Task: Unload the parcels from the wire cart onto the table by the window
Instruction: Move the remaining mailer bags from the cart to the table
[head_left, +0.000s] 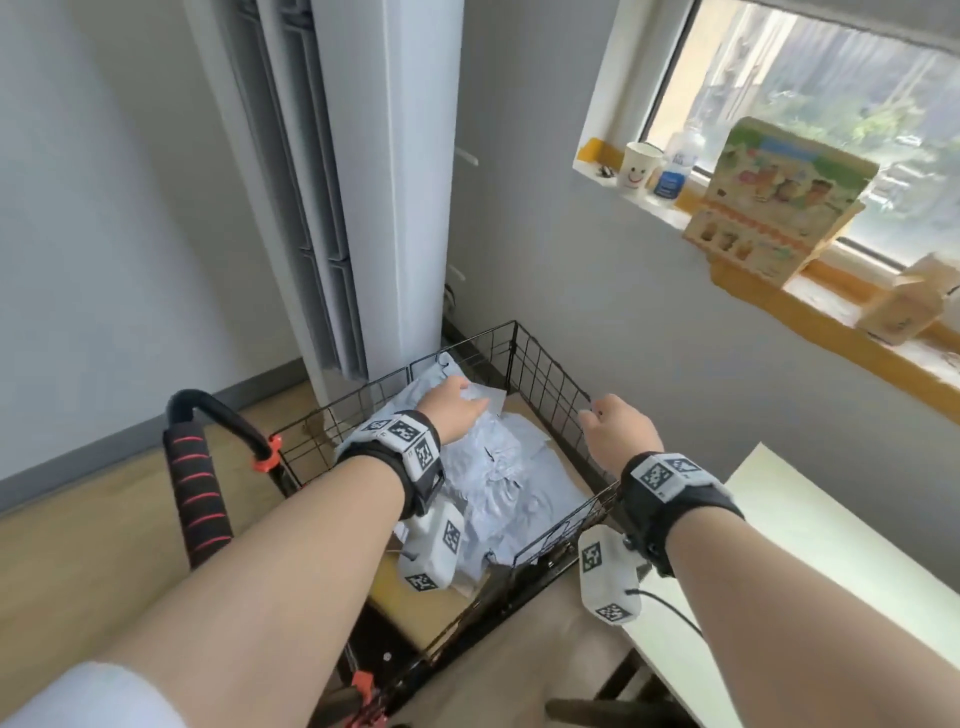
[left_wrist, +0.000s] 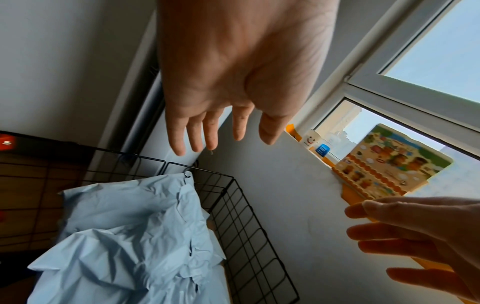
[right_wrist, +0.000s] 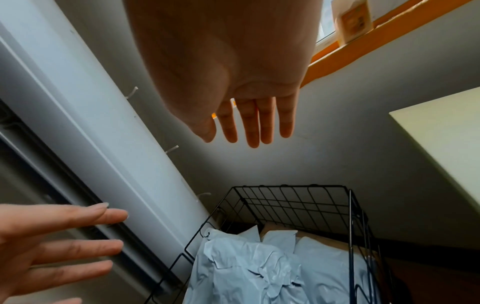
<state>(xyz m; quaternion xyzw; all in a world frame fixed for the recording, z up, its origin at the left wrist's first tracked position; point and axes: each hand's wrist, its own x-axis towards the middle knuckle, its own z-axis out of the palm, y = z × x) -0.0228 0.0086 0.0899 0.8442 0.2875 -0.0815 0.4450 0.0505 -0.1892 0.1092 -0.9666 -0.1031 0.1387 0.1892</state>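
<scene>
Your head view looks down on the wire cart (head_left: 514, 415) at 12 o'clock; both wrist views, closer, look along your palms, sharing its parcels (left_wrist: 135, 236).

Both forearms are stretched forward and down, each banded by a black wrist strap with a marked camera block beneath. The left hand (head_left: 453, 410) is held palm down, its fingers (left_wrist: 193, 131) straight and slightly spread. The right hand (head_left: 618, 426) is held level beside it, well apart, its fingers (right_wrist: 253, 123) straight and close together. Nothing is gripped by either hand.
</scene>
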